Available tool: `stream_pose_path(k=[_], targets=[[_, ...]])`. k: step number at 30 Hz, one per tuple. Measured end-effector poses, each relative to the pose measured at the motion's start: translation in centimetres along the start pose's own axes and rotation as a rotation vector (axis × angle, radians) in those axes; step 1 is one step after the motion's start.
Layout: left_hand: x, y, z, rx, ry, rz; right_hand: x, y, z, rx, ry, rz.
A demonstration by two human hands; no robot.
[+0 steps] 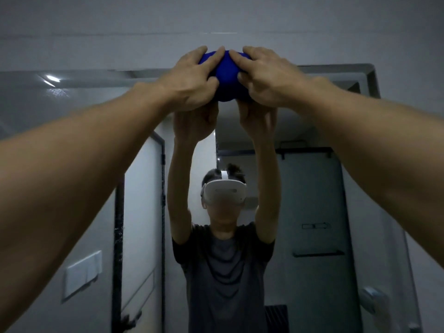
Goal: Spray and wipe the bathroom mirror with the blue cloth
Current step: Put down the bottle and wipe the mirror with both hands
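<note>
The blue cloth (225, 78) is bunched against the top part of the bathroom mirror (72, 145). My left hand (192, 80) presses on its left side and my right hand (266, 78) on its right side, fingers spread over it with the fingertips nearly meeting at the top. Both arms reach up and forward. The mirror shows my reflection with both arms raised under the cloth. No spray bottle is in view.
The mirror's top edge (336, 68) runs just below a plain grey wall (216, 15). Reflected in the glass are a frosted door (141, 212) on the left, a wall switch plate (83, 272) and a dark door (312, 212) on the right.
</note>
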State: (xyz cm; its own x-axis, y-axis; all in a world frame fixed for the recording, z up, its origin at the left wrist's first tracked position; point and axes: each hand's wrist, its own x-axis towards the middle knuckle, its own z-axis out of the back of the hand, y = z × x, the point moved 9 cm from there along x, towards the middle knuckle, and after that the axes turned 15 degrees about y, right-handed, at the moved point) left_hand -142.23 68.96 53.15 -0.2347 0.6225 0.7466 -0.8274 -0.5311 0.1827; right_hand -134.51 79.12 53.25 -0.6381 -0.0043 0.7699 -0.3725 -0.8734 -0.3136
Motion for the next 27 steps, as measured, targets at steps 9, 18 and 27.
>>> stream_pose_path(k=[9, 18, 27], targets=[[-3.9, -0.6, -2.0, 0.134, -0.117, -0.121, -3.7, 2.0, -1.4, 0.028, -0.107, 0.061], [-9.8, -1.2, -6.0, 0.127, -0.121, -0.122, -8.9, 4.5, -5.3, 0.142, -0.054, 0.103], [-17.6, -2.7, -12.1, 0.138, -0.038, -0.107, -16.2, 7.9, -10.5, 0.196, -0.028, 0.109]])
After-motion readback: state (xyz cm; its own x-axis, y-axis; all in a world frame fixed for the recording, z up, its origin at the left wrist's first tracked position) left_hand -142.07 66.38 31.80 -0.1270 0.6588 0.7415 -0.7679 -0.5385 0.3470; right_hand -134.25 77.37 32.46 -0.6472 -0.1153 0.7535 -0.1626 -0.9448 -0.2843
